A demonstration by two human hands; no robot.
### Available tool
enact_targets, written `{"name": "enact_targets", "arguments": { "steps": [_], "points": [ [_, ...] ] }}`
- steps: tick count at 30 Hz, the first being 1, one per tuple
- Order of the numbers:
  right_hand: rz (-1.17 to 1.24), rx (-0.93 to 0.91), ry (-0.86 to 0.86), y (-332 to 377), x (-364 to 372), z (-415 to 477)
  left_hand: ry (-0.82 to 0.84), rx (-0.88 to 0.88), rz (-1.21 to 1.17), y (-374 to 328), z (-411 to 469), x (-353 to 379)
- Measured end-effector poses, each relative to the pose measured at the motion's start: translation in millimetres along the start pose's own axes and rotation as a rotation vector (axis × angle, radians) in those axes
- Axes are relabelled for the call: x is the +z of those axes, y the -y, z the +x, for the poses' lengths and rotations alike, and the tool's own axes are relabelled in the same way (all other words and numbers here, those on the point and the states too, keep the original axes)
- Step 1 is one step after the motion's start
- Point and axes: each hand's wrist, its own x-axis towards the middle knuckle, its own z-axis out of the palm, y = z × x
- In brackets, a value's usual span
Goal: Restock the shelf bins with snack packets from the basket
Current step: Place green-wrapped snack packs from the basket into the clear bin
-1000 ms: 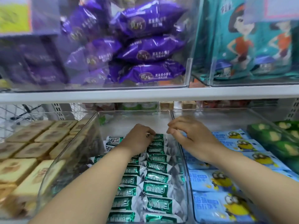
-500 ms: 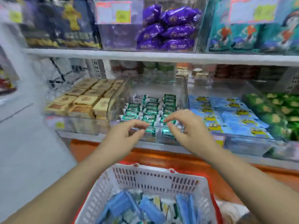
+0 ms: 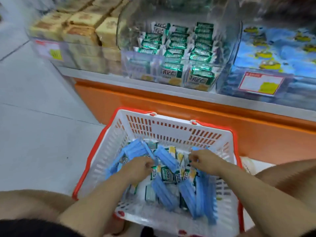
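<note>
Basket (image 3: 171,132) is white w/ a red rim & rows of little slots. Blue packets (image 3: 164,194) inside. Green & white packets (image 3: 172,53) up top. Shelf base (image 3: 153,103) is orange.

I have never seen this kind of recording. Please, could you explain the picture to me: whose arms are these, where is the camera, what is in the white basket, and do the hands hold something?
There is no machine here. These are a person's two bare arms. The camera is worn on the person's head and looks forward and down, so you see roughly what they see.

The left hand and the right hand both reach into a white basket with a red rim, in front of a shelf. In the basket lie blue packets and green packets.

Above, a clear bin on the shelf holds the same kind of green packets. The right bin beside it holds blue ones.

The fingers of both hands are curled among the packets, but the picture is too blurred to tell whether they grip one.
</note>
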Motion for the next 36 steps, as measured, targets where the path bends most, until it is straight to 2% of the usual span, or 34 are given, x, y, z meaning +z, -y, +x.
{"name": "enact_targets", "arguments": {
  "steps": [2, 5, 11, 18, 27, 36],
  "points": [
    [-0.038, 0.076, 0.121, -11.9, 23.1, 10.3, 0.119, -0.031, 0.084, 7.6, 6.7, 24.0],
    [-0.073, 0.150, 0.184, -23.2, 53.4, 28.1, 0.241, -0.047, 0.095, 8.0, 15.4, 54.3],
    [-0.185, 0.136, 0.281, -36.1, 79.4, 47.6, 0.406, 0.058, 0.183, -10.4, 30.2, 89.3],
    [-0.488, 0.116, 0.299, -27.5, 102.8, 51.4, 0.560, -0.013, 0.212, -2.2, 26.7, 107.8],
    [-0.671, 0.051, 0.349, -25.6, 100.3, 63.4, 0.493, -0.025, 0.144, 2.8, 24.3, 105.3],
    [-0.518, -0.020, 0.216, -22.7, 84.0, 43.6, 0.387, -0.030, 0.093, -9.1, 15.4, 73.6]
  ]
}}
